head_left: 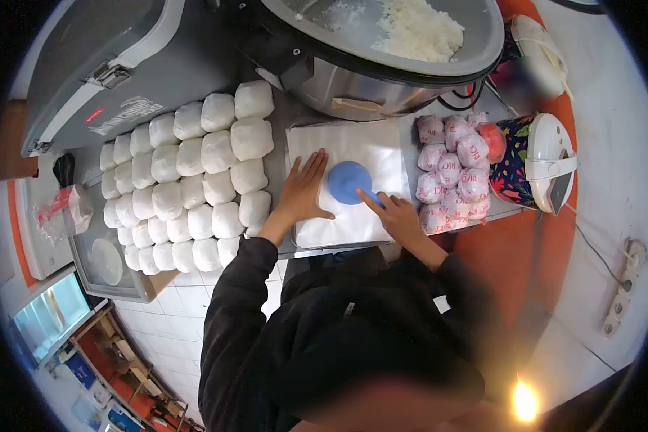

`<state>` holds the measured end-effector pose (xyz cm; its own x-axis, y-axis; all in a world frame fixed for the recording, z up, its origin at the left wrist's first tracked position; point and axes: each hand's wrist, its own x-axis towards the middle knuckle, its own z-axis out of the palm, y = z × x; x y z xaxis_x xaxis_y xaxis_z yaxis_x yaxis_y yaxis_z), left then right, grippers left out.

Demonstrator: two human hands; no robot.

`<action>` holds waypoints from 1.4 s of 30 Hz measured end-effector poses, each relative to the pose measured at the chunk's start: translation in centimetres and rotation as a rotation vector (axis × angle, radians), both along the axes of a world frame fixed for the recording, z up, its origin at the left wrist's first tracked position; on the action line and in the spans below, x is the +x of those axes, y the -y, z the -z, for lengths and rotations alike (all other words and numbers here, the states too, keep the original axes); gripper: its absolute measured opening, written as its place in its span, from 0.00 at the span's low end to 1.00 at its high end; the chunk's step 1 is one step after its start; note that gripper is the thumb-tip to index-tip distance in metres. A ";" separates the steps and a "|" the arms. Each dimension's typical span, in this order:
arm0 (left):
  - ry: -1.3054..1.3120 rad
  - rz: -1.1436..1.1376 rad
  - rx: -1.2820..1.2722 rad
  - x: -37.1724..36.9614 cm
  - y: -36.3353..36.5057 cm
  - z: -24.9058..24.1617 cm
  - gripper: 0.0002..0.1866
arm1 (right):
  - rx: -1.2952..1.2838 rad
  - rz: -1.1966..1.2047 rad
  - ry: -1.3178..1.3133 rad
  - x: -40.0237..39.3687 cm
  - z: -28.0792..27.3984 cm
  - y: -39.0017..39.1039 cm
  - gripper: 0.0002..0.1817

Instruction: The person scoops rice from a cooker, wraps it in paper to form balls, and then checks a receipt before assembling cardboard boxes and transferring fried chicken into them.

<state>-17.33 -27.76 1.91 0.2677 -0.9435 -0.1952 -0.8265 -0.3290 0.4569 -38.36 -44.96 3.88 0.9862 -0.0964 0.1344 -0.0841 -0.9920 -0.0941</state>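
Note:
My left hand [304, 191] lies flat on a stack of white paper sheets [367, 144], its fingers spread, just left of a blue round scoop [349, 182]. The scoop's smooth round head rests over the middle of the paper. My right hand [396, 219] is closed at the scoop's lower right edge, with one finger stretched against it; any handle is hidden by the hand. Left of the paper stand rows of white wrapped bundles [191, 158]. On the right is a pile of bundles in red-printed wrap [450, 173].
A large steel cooker [353, 86] holding white rice [417, 32] stands at the back. An open grey cool box [122, 65] is behind the white bundles. A flower-patterned rice cooker [529, 158] sits at the right, and a power strip [623, 288] lies beyond it.

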 end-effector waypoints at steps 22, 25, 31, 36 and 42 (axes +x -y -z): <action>-0.719 -0.477 -0.382 -1.8 -1.6 -6.5 0.10 | -0.106 -0.072 0.593 18.4 -28.4 14.6 0.15; -0.662 -0.538 -0.499 -2.3 -2.1 -5.0 0.09 | 0.052 -0.166 0.783 14.3 -25.6 10.5 0.08; -0.657 -0.644 -0.371 -1.1 -2.6 -4.7 0.09 | 0.834 0.462 0.204 8.3 -4.7 8.6 0.09; -0.589 -0.576 -0.400 0.6 0.9 -5.3 0.09 | 0.484 0.440 0.379 8.9 4.3 10.3 0.08; -0.456 -0.344 -0.422 2.3 6.7 -5.1 0.07 | 0.649 0.441 0.341 8.1 3.2 11.0 0.06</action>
<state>-15.06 -34.43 7.00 0.5428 -0.8398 0.0051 -0.4034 -0.2554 0.8787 -30.23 -55.95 0.68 0.7561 -0.6224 0.2023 -0.3138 -0.6160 -0.7225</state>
